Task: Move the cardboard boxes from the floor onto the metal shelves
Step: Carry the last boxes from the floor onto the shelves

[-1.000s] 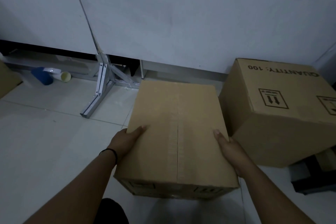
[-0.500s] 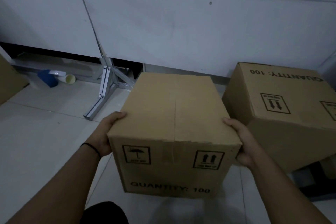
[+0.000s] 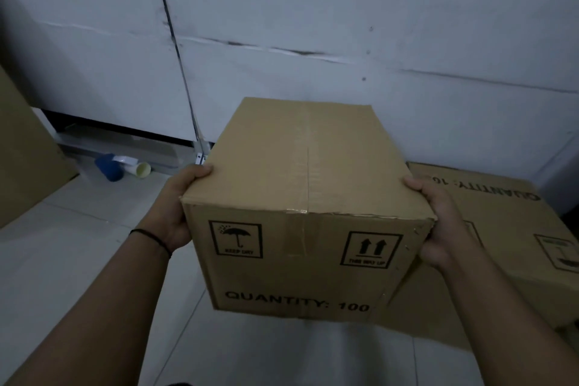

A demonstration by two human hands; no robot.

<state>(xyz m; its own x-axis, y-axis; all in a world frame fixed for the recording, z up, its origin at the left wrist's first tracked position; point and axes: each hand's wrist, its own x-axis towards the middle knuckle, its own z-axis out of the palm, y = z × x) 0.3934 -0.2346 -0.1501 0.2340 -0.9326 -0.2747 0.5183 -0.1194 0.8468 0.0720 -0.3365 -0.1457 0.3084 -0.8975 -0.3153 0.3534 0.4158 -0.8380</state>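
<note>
The fingers [image 3: 413, 184] of the right hand [image 3: 445, 226] curl over the top right edge of the cardboard box [image 3: 300, 197], while the palm presses flat against its right side. On the other side the left hand [image 3: 175, 213] does the same — its fingertips hook onto the top left edge and the thumb side lies along the box's left wall. A thin black band [image 3: 150, 236] circles the left wrist.

The box is gripped between both hands and held above the tiled floor [image 3: 62, 260], with its taped seam running away from the camera. Its near face shows an umbrella mark, an arrows-up mark and the print "QUANTITY: 100".

Just to the right, partly behind the right hand, a second, larger cardboard box [image 3: 501, 260] rests lower down, with its print upside down. Further back stands a white panelled wall [image 3: 313, 25]; at its foot on the left lie a blue cup [image 3: 108, 166] and a pale cup [image 3: 142, 170]. Another brown cardboard surface [image 3: 22, 166] fills the left edge.
</note>
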